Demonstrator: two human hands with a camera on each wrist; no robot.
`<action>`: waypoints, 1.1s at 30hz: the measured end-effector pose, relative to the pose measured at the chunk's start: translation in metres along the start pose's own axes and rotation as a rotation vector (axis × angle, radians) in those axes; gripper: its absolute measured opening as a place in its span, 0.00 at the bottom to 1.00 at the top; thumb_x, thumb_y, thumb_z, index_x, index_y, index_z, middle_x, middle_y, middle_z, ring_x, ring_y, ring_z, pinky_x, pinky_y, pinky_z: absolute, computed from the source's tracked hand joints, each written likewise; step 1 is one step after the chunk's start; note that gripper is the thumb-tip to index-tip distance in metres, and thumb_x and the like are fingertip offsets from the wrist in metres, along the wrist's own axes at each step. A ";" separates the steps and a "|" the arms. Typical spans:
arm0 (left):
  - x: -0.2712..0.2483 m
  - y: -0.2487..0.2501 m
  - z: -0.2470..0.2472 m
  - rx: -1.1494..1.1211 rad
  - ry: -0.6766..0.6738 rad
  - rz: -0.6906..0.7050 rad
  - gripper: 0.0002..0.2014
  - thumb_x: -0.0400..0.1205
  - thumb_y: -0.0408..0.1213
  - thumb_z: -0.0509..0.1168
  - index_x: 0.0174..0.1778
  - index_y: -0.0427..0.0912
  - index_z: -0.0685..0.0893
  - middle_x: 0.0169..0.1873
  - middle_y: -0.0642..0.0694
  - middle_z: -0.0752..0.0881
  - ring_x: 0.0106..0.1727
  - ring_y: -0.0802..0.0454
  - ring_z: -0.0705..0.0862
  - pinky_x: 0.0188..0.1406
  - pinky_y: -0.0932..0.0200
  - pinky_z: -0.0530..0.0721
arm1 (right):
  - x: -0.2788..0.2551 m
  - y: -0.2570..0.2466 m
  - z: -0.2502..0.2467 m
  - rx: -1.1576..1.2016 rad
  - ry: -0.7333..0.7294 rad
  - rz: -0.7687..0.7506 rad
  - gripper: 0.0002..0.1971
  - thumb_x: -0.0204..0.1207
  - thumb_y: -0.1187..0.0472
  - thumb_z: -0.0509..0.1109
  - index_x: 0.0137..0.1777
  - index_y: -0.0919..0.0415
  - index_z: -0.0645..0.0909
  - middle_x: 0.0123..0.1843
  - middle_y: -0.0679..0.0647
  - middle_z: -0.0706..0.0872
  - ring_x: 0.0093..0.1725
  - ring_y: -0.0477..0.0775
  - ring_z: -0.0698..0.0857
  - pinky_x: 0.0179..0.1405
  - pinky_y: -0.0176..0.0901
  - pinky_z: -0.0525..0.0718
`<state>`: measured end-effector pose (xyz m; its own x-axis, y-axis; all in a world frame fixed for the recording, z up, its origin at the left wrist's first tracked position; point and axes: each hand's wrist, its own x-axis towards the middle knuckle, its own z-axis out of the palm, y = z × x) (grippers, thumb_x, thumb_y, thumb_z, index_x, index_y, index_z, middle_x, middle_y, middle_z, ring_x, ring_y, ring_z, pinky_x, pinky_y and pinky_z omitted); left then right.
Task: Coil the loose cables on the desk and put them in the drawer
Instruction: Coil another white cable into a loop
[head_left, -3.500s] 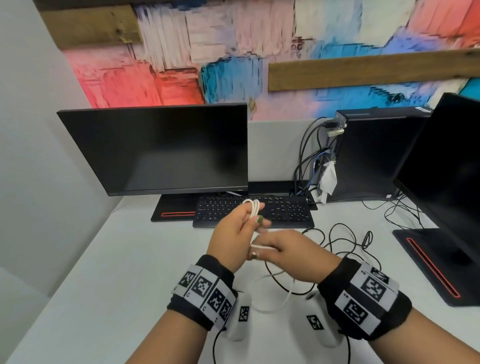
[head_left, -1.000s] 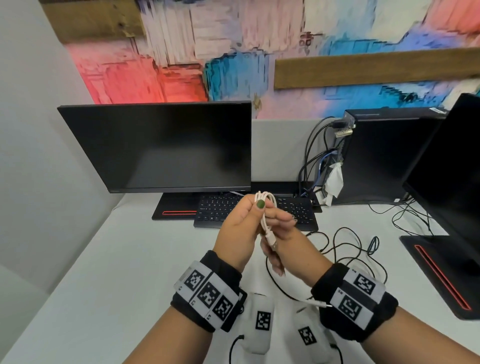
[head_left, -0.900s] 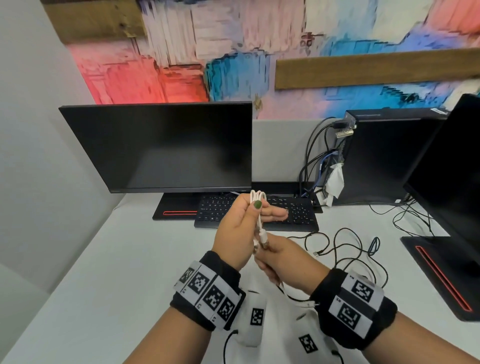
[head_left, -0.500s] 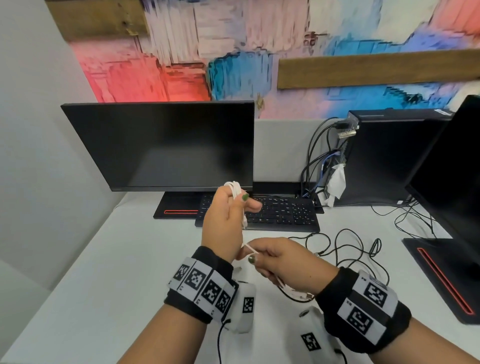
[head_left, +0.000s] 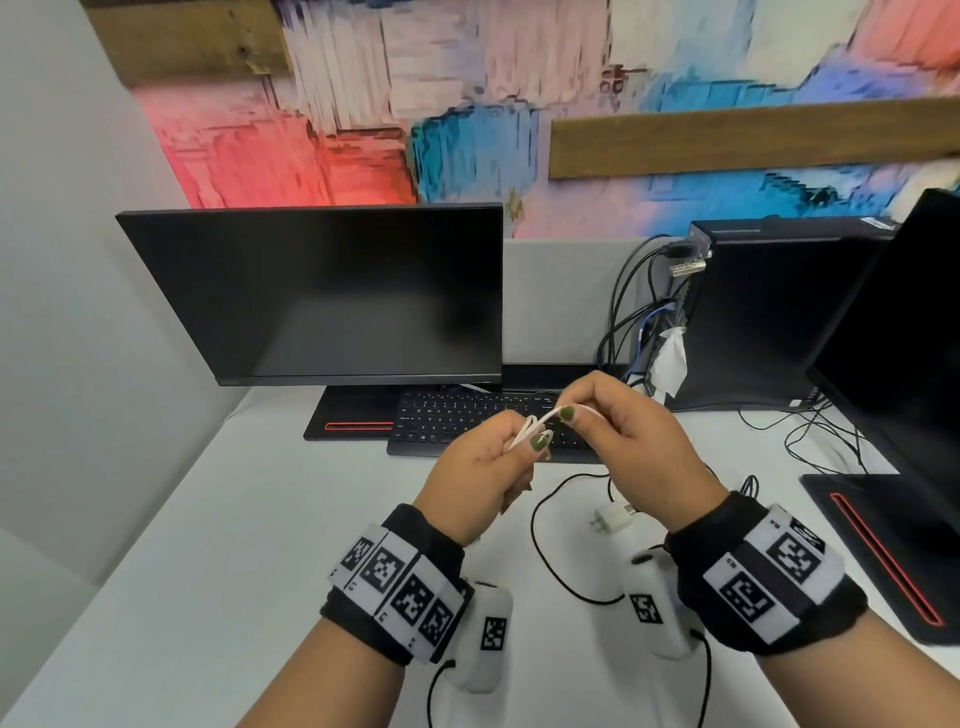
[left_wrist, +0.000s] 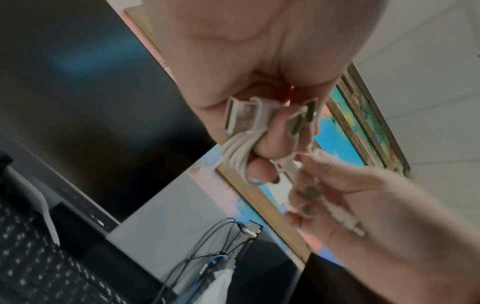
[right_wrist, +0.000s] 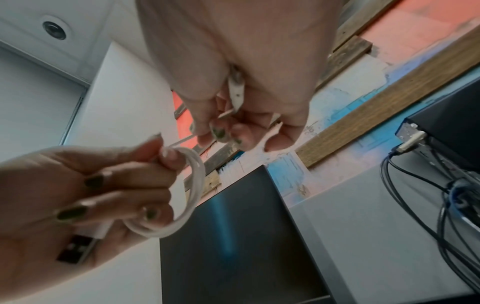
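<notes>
A thin white USB cable (head_left: 530, 427) is wound into a small coil (right_wrist: 193, 195) that my left hand (head_left: 493, 462) grips, its USB-A plug (left_wrist: 240, 116) lying against the palm. My right hand (head_left: 618, 431) pinches the cable's free end, the small white connector (right_wrist: 237, 90) tucked between thumb and fingers. Both hands are held above the white desk (head_left: 208, 545), close together in front of the keyboard. A loose black cable (head_left: 545, 545) lies on the desk below them beside a white charger plug (head_left: 613, 518). No drawer is in view.
A black monitor (head_left: 332, 291) and keyboard (head_left: 457, 421) stand behind the hands. A black computer tower (head_left: 769, 312) with plugged cables is at the back right, a second monitor (head_left: 904, 364) at the right edge. More thin black wires (head_left: 821, 441) trail near it.
My right hand rose from below the left hand to its level, carrying the cable's free end up and to the right. The left hand kept holding the coil and dropped slightly.
</notes>
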<state>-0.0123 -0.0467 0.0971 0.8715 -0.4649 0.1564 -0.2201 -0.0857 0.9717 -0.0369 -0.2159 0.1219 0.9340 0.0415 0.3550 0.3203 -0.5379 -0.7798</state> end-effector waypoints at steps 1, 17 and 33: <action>0.000 0.001 0.001 -0.051 -0.025 0.000 0.11 0.79 0.50 0.61 0.34 0.51 0.78 0.18 0.54 0.70 0.20 0.54 0.66 0.33 0.50 0.73 | 0.000 0.001 0.000 0.005 0.007 0.005 0.08 0.81 0.61 0.64 0.44 0.48 0.82 0.34 0.42 0.81 0.35 0.38 0.77 0.35 0.25 0.74; 0.004 -0.003 0.006 -0.318 -0.033 -0.033 0.11 0.80 0.41 0.58 0.39 0.36 0.78 0.33 0.48 0.81 0.28 0.53 0.74 0.32 0.63 0.76 | 0.002 0.012 0.015 0.213 -0.078 0.159 0.20 0.78 0.72 0.63 0.61 0.52 0.86 0.51 0.50 0.85 0.55 0.50 0.84 0.63 0.47 0.80; 0.007 -0.005 0.001 0.025 0.087 -0.078 0.11 0.85 0.42 0.57 0.40 0.54 0.83 0.47 0.41 0.77 0.41 0.57 0.78 0.45 0.69 0.77 | 0.002 0.012 0.017 0.369 -0.018 0.234 0.09 0.71 0.70 0.76 0.45 0.54 0.89 0.41 0.52 0.92 0.42 0.49 0.90 0.46 0.39 0.87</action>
<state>-0.0057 -0.0498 0.0927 0.9211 -0.3773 0.0960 -0.1599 -0.1416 0.9769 -0.0282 -0.2083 0.1049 0.9897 -0.0289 0.1403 0.1319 -0.1980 -0.9713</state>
